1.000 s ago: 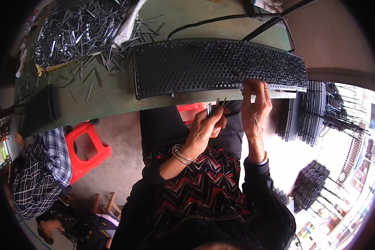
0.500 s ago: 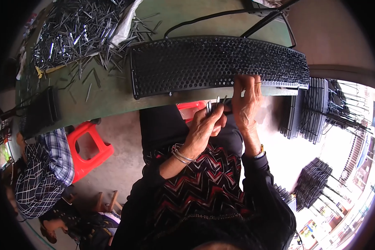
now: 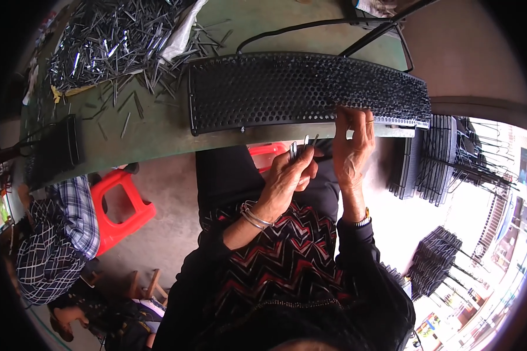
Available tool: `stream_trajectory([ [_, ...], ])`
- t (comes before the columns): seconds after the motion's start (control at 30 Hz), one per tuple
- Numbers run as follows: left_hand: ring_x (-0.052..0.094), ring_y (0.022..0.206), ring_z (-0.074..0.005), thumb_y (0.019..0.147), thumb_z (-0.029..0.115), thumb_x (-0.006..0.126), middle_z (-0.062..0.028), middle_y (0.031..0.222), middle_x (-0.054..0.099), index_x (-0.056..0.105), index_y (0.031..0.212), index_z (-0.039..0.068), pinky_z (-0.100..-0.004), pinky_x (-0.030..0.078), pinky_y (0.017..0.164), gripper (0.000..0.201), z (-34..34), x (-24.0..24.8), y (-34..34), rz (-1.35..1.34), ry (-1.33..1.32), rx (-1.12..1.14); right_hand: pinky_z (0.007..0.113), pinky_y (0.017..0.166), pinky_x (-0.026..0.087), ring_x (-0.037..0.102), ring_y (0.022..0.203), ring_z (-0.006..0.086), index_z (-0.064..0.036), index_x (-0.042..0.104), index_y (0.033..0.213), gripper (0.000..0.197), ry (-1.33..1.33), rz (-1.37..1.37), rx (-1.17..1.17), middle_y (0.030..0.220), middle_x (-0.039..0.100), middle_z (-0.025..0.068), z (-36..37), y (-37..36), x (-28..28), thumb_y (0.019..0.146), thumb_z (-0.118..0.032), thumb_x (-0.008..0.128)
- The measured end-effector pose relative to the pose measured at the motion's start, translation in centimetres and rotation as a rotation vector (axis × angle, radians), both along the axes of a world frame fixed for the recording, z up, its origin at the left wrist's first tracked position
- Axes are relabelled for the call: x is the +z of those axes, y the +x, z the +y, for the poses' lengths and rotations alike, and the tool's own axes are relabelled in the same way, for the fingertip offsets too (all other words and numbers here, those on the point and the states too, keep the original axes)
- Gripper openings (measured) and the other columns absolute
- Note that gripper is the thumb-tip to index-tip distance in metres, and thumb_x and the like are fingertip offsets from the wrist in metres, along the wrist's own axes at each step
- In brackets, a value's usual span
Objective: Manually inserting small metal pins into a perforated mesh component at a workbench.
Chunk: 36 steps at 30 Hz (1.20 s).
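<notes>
A long black panel with rows of round holes (image 3: pixel 246 96) lies along the near side of the green table. Toward its right part the holes look packed with shiny dark bits. My right hand (image 3: pixel 353 155) reaches to its front edge, right of the middle, with bent fingertips pressed together against the holes. Whatever those fingers pinch is hidden. Below the table edge, my left hand (image 3: pixel 287 178) is closed around several thin shiny strips (image 3: pixel 294 151), whose ends poke up past the thumb and fingers.
A heap of dark strips (image 3: pixel 111 47) fills an opened sack at the back left, with loose ones scattered beside it. Black metal rods (image 3: pixel 369 40) rise behind the panel. Stacked black racks (image 3: pixel 436 158) stand at the right. A red stool (image 3: pixel 123 205) and people are at the left.
My right hand has shifted slightly right along the panel's front edge. The left hand stays put with its strips, and the panel sits at a slightly different angle in view.
</notes>
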<state>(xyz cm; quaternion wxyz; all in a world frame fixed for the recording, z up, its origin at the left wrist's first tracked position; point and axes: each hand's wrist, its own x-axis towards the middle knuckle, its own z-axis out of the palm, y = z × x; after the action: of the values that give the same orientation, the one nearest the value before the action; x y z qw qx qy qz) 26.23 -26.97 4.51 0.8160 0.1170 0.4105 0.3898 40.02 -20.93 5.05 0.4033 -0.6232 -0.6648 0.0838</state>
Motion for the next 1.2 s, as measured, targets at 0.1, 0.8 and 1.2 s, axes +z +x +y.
stream_trajectory([
  [0.1, 0.036, 0.051, -0.0023, 0.096, 0.03, 0.057, 0.0001, 0.069, 0.053, 0.06, 0.098, 0.005, -0.0172, 0.026, 0.045, 0.025, -0.1, -0.3, 0.1, 0.003, 0.017, 0.003, 0.031, 0.063, 0.048, 0.058, 0.069, 0.0184, -0.0031, 0.063, 0.091, 0.008, 0.023, -0.068, 0.015, 0.082, 0.058, 0.0077, 0.1, 0.0, 0.1, 0.084, 0.001, 0.063],
  [0.8, 0.035, 0.046, -0.0027, 0.096, 0.033, 0.058, 0.0006, 0.063, 0.053, 0.052, 0.079, 0.009, -0.0202, 0.024, 0.042, 0.029, -0.5, 0.3, 0.5, 0.071, 0.007, 0.014, 0.033, 0.065, 0.048, 0.06, 0.072, 0.022, -0.0048, 0.062, 0.092, 0.006, -0.069, -0.126, 0.027, 0.083, 0.06, 0.0083, 0.0, 0.1, -0.2, 0.087, -0.007, 0.063],
  [1.2, 0.035, 0.051, -0.0008, 0.097, 0.031, 0.055, -0.0018, 0.071, 0.057, 0.061, 0.094, 0.006, -0.0183, 0.023, 0.043, 0.026, 0.4, 0.5, 0.6, 0.067, 0.068, -0.049, 0.025, 0.069, 0.048, 0.063, 0.075, 0.0111, 0.0021, 0.062, 0.092, 0.009, -0.589, 0.468, 0.204, 0.081, 0.064, 0.0055, -3.4, 1.8, 3.4, 0.091, -0.006, 0.06],
])
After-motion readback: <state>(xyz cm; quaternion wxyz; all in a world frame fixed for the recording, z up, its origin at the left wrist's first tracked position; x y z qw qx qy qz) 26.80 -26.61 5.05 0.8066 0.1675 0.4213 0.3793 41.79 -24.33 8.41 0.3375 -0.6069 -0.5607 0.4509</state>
